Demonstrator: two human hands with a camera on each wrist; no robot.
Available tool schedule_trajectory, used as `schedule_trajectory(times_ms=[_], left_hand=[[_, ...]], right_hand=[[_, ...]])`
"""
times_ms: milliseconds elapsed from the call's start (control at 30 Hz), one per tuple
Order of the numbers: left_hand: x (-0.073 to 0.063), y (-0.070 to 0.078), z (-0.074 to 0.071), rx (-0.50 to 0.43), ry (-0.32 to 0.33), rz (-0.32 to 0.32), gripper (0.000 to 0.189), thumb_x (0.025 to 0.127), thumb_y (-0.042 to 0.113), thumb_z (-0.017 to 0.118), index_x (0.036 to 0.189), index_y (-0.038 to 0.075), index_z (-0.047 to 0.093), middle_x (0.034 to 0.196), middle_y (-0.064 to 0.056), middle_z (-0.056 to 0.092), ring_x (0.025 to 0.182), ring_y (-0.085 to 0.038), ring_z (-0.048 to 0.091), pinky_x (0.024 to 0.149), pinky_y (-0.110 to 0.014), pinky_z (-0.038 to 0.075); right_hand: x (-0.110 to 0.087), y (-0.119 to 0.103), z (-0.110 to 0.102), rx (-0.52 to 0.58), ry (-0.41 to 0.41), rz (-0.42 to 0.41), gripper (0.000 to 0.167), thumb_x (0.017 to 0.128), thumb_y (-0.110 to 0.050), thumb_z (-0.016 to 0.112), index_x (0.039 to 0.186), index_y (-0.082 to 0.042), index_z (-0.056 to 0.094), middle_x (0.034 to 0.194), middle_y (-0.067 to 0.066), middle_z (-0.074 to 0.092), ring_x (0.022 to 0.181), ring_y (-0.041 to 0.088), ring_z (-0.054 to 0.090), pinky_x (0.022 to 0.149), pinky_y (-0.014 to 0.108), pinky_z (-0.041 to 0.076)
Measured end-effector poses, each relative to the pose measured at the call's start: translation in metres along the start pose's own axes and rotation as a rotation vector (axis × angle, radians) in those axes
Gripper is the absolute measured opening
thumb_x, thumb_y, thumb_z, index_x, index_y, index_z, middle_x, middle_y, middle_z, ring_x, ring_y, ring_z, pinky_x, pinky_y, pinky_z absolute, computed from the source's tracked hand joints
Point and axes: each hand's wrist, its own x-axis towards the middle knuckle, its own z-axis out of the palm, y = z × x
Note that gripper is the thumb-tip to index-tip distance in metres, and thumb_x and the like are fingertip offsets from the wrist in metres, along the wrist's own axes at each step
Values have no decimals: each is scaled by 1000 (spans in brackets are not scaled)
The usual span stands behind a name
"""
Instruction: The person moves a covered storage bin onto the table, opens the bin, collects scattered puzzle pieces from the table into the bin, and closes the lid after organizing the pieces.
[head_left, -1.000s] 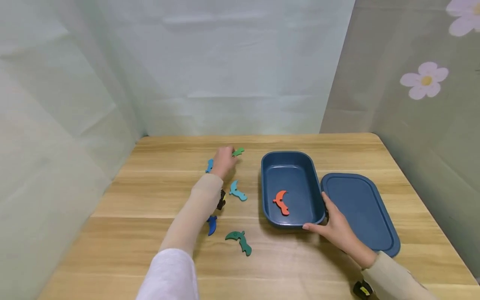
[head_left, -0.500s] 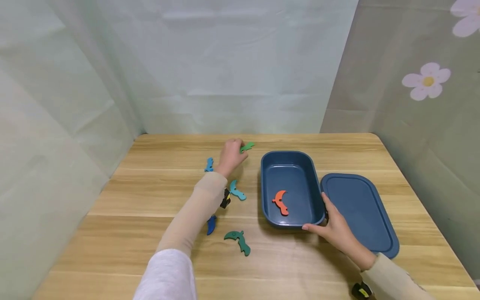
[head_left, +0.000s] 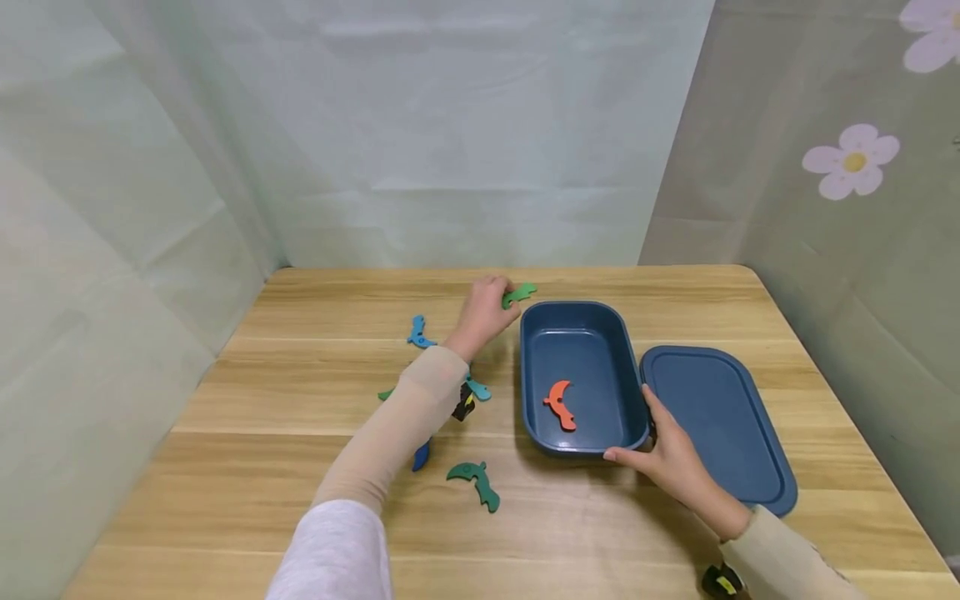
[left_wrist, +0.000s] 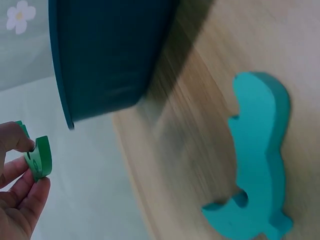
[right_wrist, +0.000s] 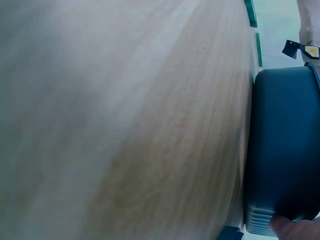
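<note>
My left hand (head_left: 486,310) pinches a flat, curved light green piece (head_left: 520,294) between thumb and fingers. It is raised just left of the far end of a dark blue rectangular container (head_left: 585,354); the left wrist view shows the green piece (left_wrist: 42,159) at the fingertips. My right hand (head_left: 678,467) holds the container's near right corner, thumb at the front and fingers along the side. Inside the container lies an orange curved piece (head_left: 561,407). A turquoise piece (head_left: 478,388) lies under my left forearm, partly hidden.
Right of the container lies its dark blue lid (head_left: 720,425), flat on the wooden table (head_left: 247,400). Left of the container are a light blue piece (head_left: 420,332), a dark green piece (head_left: 480,483), a mostly covered dark blue piece (head_left: 422,456) and a green tip (head_left: 385,394).
My left hand has carried the light green piece rightwards, closer to the container's far left corner. More of the light blue piece now shows. The right hand and container have stayed put.
</note>
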Motion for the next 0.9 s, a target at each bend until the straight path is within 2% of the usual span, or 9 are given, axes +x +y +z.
schedule_trajectory(times_ms=[233, 333, 500, 767, 900], left_hand=[[1, 16, 4, -1, -31, 60, 16, 85, 10, 64, 100, 3, 65, 95, -10, 64, 83, -21, 52, 69, -30, 47], [-1, 24, 7, 2, -57, 92, 17, 85, 11, 64, 100, 2, 65, 95, -10, 64, 82, -21, 53, 70, -30, 47], [-5, 34, 13, 31, -124, 105, 21, 87, 13, 64, 104, 2, 65, 101, -11, 63, 86, -20, 55, 74, -30, 50], [-8, 39, 28, 76, -173, 153, 22, 87, 16, 64, 105, 3, 64, 100, -9, 61, 86, -19, 55, 75, -29, 51], [-9, 39, 35, 96, -239, 168, 23, 89, 17, 63, 108, 5, 64, 102, -8, 61, 87, -18, 55, 75, -28, 50]], right_hand=[[-2, -2, -1, 7, 0, -1, 111, 69, -30, 84, 147, 10, 16, 147, 36, 24, 132, 51, 31, 98, 61, 38], [-4, -2, -2, 8, 0, 5, 111, 70, -30, 84, 147, 10, 16, 147, 36, 24, 131, 51, 31, 98, 61, 38], [-5, -3, -3, 10, 2, 9, 111, 70, -30, 84, 147, 10, 15, 148, 36, 24, 132, 50, 31, 98, 60, 38], [-5, -2, -3, 7, 8, -3, 110, 69, -28, 85, 146, 11, 16, 147, 36, 24, 131, 51, 32, 99, 60, 38], [-5, -1, -3, 8, 3, -5, 110, 70, -28, 84, 147, 11, 16, 148, 36, 23, 132, 51, 31, 99, 61, 37]])
